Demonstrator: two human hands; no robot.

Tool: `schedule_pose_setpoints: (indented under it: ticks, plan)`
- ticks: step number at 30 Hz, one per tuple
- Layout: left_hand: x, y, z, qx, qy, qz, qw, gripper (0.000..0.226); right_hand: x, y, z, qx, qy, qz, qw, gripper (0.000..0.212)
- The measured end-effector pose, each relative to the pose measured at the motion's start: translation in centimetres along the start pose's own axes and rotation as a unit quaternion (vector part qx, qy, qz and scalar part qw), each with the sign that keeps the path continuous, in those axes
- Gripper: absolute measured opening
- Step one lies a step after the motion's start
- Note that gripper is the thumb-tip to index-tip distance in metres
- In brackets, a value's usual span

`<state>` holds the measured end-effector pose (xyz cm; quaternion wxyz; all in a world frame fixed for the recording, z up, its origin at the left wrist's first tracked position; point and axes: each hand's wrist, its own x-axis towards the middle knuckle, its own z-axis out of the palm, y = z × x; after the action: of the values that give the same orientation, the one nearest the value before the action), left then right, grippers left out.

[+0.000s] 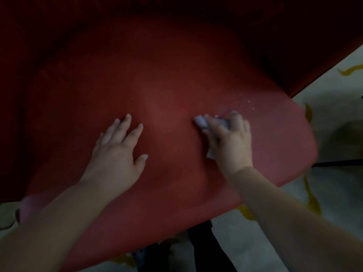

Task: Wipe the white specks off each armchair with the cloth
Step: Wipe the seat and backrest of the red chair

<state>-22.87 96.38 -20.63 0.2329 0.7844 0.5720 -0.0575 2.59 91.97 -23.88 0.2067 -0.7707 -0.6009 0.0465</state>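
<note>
A person leaned over the seat of a red armchair (176,85) in dim light, the right hand (229,138) gripping a bunched pale cloth (200,120) and pressing it against the cushion near the front right corner. The cloth showed beyond the fingertips and again under the heel of the hand, suggesting it was wadded in the palm to give a firm wiping pad. Just beyond it, toward the chair's right edge, lay a scatter of white specks (249,104), apart from the cloth and not yet cleared. The hand was blurred, so how each finger lay could not be told exactly.

The left hand (119,148) rested flat on the middle of the seat, fingers straight and spread, holding nothing; it appeared placed there to brace the person's weight and steady the cushion while the other hand worked. The rest of the visible seat looked free of specks, though the dark back of the chair was too shadowed to judge. A pale floor (334,124) with yellow markings lay beyond the chair.
</note>
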Motion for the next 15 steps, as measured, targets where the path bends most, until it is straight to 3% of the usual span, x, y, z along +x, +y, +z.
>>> schedule_pose_setpoints:
  ticks: [2,3,7,9,12,13,15]
  plan:
    - [0.8,0.6,0.0,0.004,0.001,0.010,1.000,0.073,0.5,1.2,-0.4,0.006,0.026,0.077,0.997,0.032]
    - [1.2,1.0,-0.1,0.007,0.001,0.014,1.000,0.073,0.3,1.0,-0.4,0.020,0.017,0.065,0.998,0.033]
    - [2.8,2.8,0.0,0.003,-0.001,0.023,1.000,0.073,-0.5,0.9,-0.7,0.034,-0.088,-0.167,0.981,0.031]
    - [3.5,3.7,0.0,-0.001,0.007,0.033,0.999,0.072,1.1,3.4,-1.3,0.009,-0.043,-0.098,0.994,0.031]
    - [4.4,4.5,-0.2,-0.012,0.034,0.047,0.998,0.067,3.1,7.1,-2.4,-0.009,0.038,0.136,0.990,0.033]
    - [4.7,4.6,-0.2,-0.013,0.040,0.049,0.998,0.066,3.1,7.4,-2.5,-0.001,0.043,0.167,0.985,0.034]
    - [5.4,5.1,-0.1,-0.013,0.044,0.050,0.998,0.065,2.6,6.6,-2.1,0.027,0.025,0.126,0.991,0.033]
